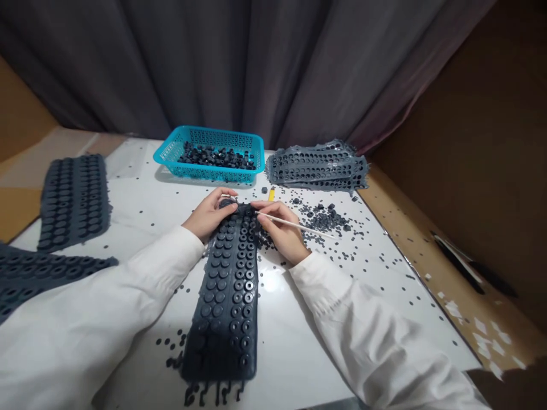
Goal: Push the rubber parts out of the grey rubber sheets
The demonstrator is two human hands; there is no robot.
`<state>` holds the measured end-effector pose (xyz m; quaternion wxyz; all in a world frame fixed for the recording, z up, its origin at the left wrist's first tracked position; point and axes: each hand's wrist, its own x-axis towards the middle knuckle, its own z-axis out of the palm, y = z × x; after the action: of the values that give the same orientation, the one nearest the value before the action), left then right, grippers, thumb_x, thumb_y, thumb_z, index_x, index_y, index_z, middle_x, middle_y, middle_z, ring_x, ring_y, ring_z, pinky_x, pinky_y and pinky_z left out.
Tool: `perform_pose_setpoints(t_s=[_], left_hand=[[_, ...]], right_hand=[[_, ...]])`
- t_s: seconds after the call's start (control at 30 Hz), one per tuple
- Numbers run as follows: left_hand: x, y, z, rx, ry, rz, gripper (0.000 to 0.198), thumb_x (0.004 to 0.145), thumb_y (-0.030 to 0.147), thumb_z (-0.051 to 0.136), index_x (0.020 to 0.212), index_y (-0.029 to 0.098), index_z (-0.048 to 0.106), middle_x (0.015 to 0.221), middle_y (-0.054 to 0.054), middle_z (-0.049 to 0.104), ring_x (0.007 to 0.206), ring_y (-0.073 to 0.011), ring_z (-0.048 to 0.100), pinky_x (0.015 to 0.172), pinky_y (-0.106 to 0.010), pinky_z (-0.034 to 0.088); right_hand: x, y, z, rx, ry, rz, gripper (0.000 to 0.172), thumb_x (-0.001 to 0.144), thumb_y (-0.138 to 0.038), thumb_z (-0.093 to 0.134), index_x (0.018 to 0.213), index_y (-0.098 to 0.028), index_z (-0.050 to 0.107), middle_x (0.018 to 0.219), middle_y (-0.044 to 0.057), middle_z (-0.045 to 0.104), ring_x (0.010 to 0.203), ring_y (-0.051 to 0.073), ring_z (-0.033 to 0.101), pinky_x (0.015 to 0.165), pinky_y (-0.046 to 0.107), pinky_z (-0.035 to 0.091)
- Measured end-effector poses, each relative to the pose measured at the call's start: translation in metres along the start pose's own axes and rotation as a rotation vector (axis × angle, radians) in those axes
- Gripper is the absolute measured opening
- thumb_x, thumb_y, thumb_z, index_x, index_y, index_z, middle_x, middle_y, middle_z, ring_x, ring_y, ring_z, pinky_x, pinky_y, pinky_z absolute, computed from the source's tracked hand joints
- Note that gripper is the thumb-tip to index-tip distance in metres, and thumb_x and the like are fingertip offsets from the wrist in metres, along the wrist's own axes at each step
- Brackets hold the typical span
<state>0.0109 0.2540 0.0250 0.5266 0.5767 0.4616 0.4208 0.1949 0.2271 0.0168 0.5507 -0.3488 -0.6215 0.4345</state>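
A long dark rubber sheet (234, 273) with rows of round moulded parts lies lengthwise before me; the right-hand rows show open holes, the left-hand rows look capped. My left hand (210, 213) grips its far end, thumb on top and fingers curled around the edge. At the far right corner, my right hand (282, 230) pinches a thin white stick (299, 226), whose tip meets the sheet near the top holes. The fingers of that hand also touch the sheet's edge. What lies under the far end is hidden by my hands.
Behind stands a turquoise basket (209, 171) of small black parts. Punched sheets (318, 165) are stacked at back right. Black discs (327, 219) are scattered about, near a yellow piece (272, 195). More rubber sheets (74, 199) lie left; dark tools (459, 262) lie right.
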Motion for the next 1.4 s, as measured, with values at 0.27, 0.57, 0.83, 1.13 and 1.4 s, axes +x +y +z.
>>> perform_pose_setpoints(t_s=[0.27, 0.57, 0.83, 1.13, 1.4], left_hand=[[0.0008, 0.0004, 0.0006, -0.282, -0.003, -0.128, 0.046, 0.067, 0.033, 0.068, 0.107, 0.018, 0.049, 0.086, -0.001, 0.06, 0.071, -0.0134, 0.06, 0.064, -0.025, 0.048], [-0.0054, 0.0013, 0.0007, -0.302, -0.081, -0.164, 0.062, 0.056, 0.028, 0.081, 0.111, 0.019, 0.052, 0.089, -0.002, 0.063, 0.074, -0.0159, 0.061, 0.066, -0.026, 0.048], [-0.0068, -0.0023, -0.0003, -0.175, -0.062, -0.086, 0.058, 0.062, 0.031, 0.077, 0.113, 0.022, 0.053, 0.078, 0.002, 0.061, 0.068, -0.0151, 0.058, 0.063, -0.025, 0.045], [-0.0079, -0.0024, -0.0003, 0.012, -0.063, 0.005, 0.049, 0.067, 0.032, 0.071, 0.112, 0.022, 0.053, 0.075, 0.003, 0.056, 0.066, -0.0139, 0.053, 0.062, -0.023, 0.041], [-0.0072, -0.0053, -0.0002, 0.079, -0.042, 0.039, 0.047, 0.067, 0.033, 0.07, 0.109, 0.022, 0.055, 0.079, 0.002, 0.059, 0.068, -0.015, 0.054, 0.064, -0.024, 0.041]], right_hand=[[-0.002, -0.0019, -0.0046, 0.022, -0.119, 0.026, 0.012, 0.081, -0.03, 0.063, 0.081, -0.019, 0.058, 0.113, 0.01, 0.065, 0.108, 0.019, 0.059, 0.094, 0.039, 0.043], [-0.0044, -0.0072, -0.0062, 0.06, -0.132, 0.029, 0.016, 0.08, -0.033, 0.065, 0.08, -0.019, 0.057, 0.114, 0.01, 0.065, 0.107, 0.019, 0.06, 0.09, 0.038, 0.047], [-0.0049, -0.0058, -0.0079, 0.051, -0.136, 0.027, 0.014, 0.081, -0.032, 0.063, 0.081, -0.02, 0.056, 0.107, 0.009, 0.068, 0.101, 0.018, 0.063, 0.089, 0.038, 0.048], [-0.0064, -0.0059, -0.009, 0.02, -0.177, 0.007, 0.014, 0.083, -0.033, 0.062, 0.083, -0.02, 0.056, 0.105, 0.008, 0.069, 0.097, 0.018, 0.064, 0.086, 0.038, 0.05], [-0.005, -0.0056, -0.008, 0.023, -0.173, 0.024, 0.016, 0.082, -0.034, 0.062, 0.083, -0.02, 0.054, 0.1, 0.007, 0.069, 0.093, 0.016, 0.065, 0.082, 0.035, 0.051]])
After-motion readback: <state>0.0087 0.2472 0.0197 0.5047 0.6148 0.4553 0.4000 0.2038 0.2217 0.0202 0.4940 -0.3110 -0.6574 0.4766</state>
